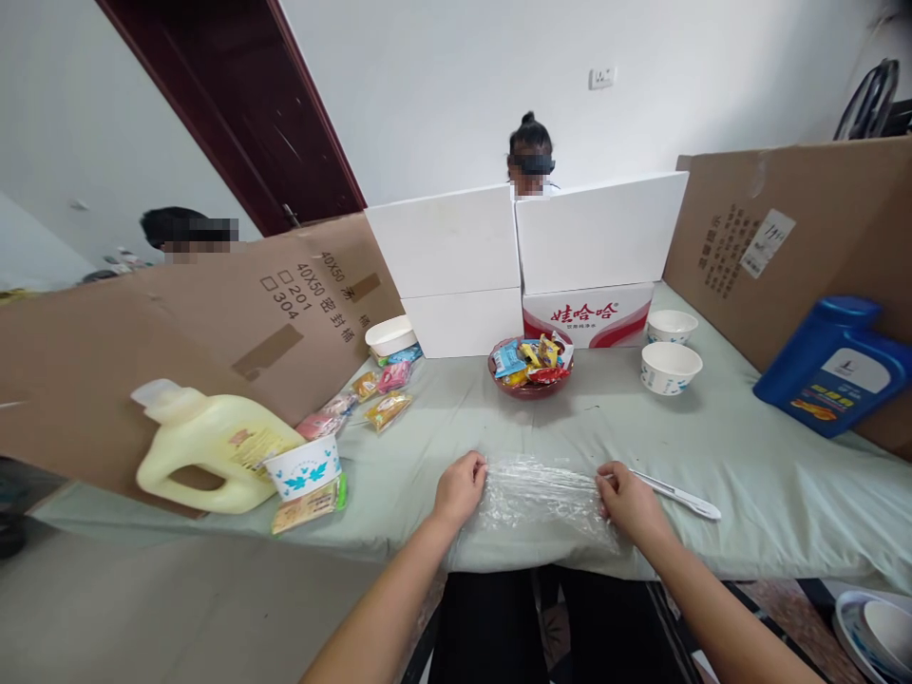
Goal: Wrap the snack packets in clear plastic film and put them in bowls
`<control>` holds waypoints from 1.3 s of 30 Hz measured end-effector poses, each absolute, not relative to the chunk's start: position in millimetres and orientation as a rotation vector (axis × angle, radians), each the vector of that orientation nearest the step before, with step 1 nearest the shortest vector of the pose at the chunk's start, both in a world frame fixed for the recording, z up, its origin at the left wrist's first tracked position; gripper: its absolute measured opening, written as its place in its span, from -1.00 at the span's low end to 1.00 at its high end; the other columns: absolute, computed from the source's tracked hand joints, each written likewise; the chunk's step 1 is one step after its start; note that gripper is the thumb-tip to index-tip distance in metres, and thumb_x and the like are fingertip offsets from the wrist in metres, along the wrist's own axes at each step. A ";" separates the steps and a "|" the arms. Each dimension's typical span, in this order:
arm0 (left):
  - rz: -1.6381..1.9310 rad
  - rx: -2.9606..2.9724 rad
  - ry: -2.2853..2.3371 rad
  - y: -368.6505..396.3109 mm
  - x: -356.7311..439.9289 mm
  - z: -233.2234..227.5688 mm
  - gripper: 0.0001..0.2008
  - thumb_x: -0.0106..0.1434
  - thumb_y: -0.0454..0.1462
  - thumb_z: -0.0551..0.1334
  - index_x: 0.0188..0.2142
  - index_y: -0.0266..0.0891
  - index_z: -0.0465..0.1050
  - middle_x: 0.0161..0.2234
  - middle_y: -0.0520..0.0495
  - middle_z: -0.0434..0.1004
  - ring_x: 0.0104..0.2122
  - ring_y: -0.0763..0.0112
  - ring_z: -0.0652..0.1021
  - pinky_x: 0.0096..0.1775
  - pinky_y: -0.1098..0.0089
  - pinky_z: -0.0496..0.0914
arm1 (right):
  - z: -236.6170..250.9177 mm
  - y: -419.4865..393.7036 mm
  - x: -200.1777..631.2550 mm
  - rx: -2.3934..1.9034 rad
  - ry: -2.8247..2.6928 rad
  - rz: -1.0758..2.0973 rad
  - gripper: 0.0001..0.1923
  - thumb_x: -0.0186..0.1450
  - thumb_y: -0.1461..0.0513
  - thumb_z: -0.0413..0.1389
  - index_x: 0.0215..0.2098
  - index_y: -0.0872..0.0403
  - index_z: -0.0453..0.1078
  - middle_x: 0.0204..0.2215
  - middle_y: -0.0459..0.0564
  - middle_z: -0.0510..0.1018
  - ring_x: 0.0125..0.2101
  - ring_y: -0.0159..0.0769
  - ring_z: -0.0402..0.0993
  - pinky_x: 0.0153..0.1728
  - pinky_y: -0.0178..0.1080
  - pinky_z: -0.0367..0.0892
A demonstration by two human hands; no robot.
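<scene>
- Pinching clear plastic film at its L edge: L hand, thumb + fingertips tog.
- R hand clamped on film's R edge, same grip.
- Film's betw. hands, nr front edge of green tablecloth.
- Slim white tool just beside R hand.
- Red bowl w/ wrapped snacks beyond film, approx. ctr.
- 2 white paper bowls R of it; blue bottle far R.

Single view, head-worn. I look from above and behind left hand and right hand, both at near range. Facing: forward and down. Lap sits nearer than hands; table spreads around them; wall stands well beyond.
</scene>
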State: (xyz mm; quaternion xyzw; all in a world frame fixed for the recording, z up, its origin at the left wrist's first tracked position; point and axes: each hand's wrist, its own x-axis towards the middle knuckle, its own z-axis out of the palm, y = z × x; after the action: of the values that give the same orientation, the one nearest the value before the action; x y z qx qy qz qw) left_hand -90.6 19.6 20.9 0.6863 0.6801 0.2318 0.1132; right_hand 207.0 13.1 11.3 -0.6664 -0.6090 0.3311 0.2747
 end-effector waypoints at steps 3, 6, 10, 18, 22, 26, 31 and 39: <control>0.671 2.048 2.035 17.8 -91.9 13.7 -0.88 0.29 -0.34 0.15 -0.19 -0.21 0.41 -0.30 -0.03 0.57 -0.31 0.37 0.54 -0.22 0.41 0.32 | 14.9 14.8 209.2 -1.873 -1.705 0.796 -0.77 0.30 0.18 -0.05 -0.11 0.07 0.31 -0.62 -0.13 0.51 -0.45 -0.24 0.50 -0.38 -0.27 0.21; 0.653 2.084 2.050 16.6 -92.4 10.2 -0.83 0.30 -0.34 0.15 -0.12 -0.23 0.41 -0.24 -0.08 0.57 -0.26 0.34 0.56 -0.19 0.39 0.34 | 17.5 16.4 207.3 -1.935 -1.771 0.697 -0.73 0.31 0.19 -0.04 -0.06 0.10 0.30 -0.50 -0.03 0.56 -0.35 -0.18 0.51 -0.33 -0.25 0.20; 0.636 2.112 2.072 15.6 -93.4 9.4 -0.81 0.31 -0.32 0.16 -0.08 -0.22 0.41 -0.24 -0.07 0.58 -0.26 0.34 0.57 -0.20 0.40 0.36 | 19.5 19.3 205.6 -1.963 -1.834 0.589 -0.67 0.33 0.18 -0.05 0.02 0.13 0.27 -0.31 0.10 0.57 -0.25 -0.12 0.50 -0.26 -0.20 0.20; 0.575 2.138 2.097 12.2 -93.6 11.4 -0.75 0.29 -0.27 0.20 -0.03 -0.20 0.39 -0.31 -0.01 0.57 -0.30 0.38 0.57 -0.22 0.44 0.36 | 19.7 5.0 212.4 -1.858 -1.791 0.453 -0.53 0.33 0.11 -0.10 0.16 0.13 0.10 -0.38 -0.04 0.52 -0.34 -0.18 0.50 -0.36 -0.23 0.23; 0.517 2.149 2.100 14.6 -96.4 17.9 -0.72 0.28 -0.28 0.21 -0.01 -0.18 0.38 -0.29 0.00 0.56 -0.29 0.37 0.56 -0.22 0.43 0.36 | 12.3 -6.4 211.4 -1.802 -1.782 0.466 -0.52 0.32 0.11 -0.13 0.15 0.13 0.09 -0.38 -0.06 0.51 -0.37 -0.21 0.50 -0.37 -0.25 0.25; 0.531 2.298 2.158 15.3 -83.5 32.5 -0.69 0.27 -0.36 0.17 0.02 -0.24 0.38 -0.07 -0.21 0.49 -0.10 0.17 0.50 -0.08 0.23 0.35 | 3.5 -9.4 206.6 -1.800 -1.822 0.452 -0.54 0.32 0.15 -0.14 0.14 0.13 0.11 -0.38 -0.04 0.51 -0.36 -0.21 0.49 -0.37 -0.25 0.24; 0.547 2.683 1.539 6.4 -34.0 37.4 -0.72 0.33 -0.30 0.10 0.01 -0.19 0.41 -0.01 -0.19 0.48 0.04 0.13 0.43 0.07 0.09 0.29 | 6.6 -10.7 202.4 -1.787 -1.799 0.504 -0.52 0.32 0.11 -0.11 0.16 0.13 0.10 -0.35 -0.01 0.51 -0.33 -0.16 0.48 -0.31 -0.20 0.26; 0.329 2.668 1.174 1.7 -11.7 17.3 -0.38 0.33 0.09 0.05 0.30 -0.04 0.05 0.34 -0.08 0.00 0.33 0.12 -0.01 0.28 -0.03 -0.08 | 13.2 -48.8 215.7 -1.579 -1.553 0.962 -0.20 0.18 0.01 0.08 0.28 0.08 -0.11 -0.32 -0.09 0.48 -0.57 -0.37 0.36 -0.41 -0.24 0.34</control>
State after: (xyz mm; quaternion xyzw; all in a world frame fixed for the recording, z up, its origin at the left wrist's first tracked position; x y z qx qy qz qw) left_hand -11.7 1.7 17.3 0.9046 0.3980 0.1116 0.1042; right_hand 215.7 -48.8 13.2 -0.6113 -0.6011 0.3722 0.3555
